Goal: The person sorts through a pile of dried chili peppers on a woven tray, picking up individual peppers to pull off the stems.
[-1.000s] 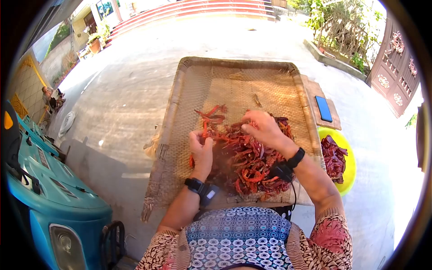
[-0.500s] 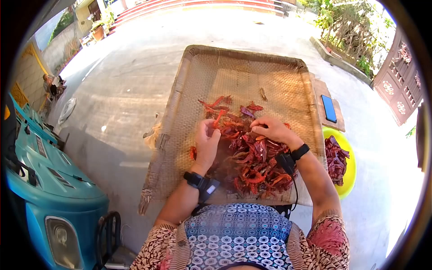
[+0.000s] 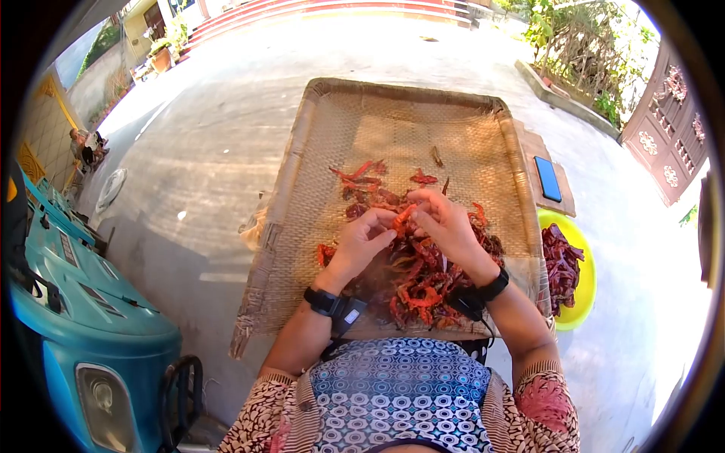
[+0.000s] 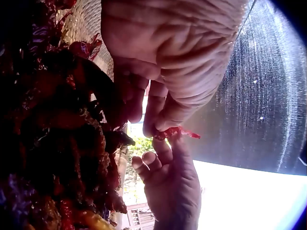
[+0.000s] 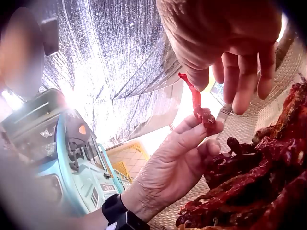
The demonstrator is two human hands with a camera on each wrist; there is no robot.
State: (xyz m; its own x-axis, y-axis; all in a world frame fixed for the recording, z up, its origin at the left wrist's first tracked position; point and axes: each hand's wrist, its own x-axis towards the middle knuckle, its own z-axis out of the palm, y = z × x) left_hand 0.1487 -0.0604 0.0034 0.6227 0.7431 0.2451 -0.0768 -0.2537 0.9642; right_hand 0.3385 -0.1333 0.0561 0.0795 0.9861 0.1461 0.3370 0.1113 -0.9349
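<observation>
In the head view both hands meet over the pile of dried red chillies on a woven tray. My left hand pinches a red chilli between thumb and fingers, its narrow end pointing up in the right wrist view. At that same chilli, the thumb and index finger of my right hand close in from the other side. The remaining right fingers hang down, apart from each other. Seen from the left wrist, a red tip sticks out beside the left thumb.
A yellow basin holding more chillies stands right of the tray. Above it, a blue-screened phone lies on a board. A teal vehicle is at the left. Several loose chillies lie farther up the tray.
My right hand has come off the pile and moved left to the chilli at my left fingertips. The left hand has shifted right, bringing both hands together.
</observation>
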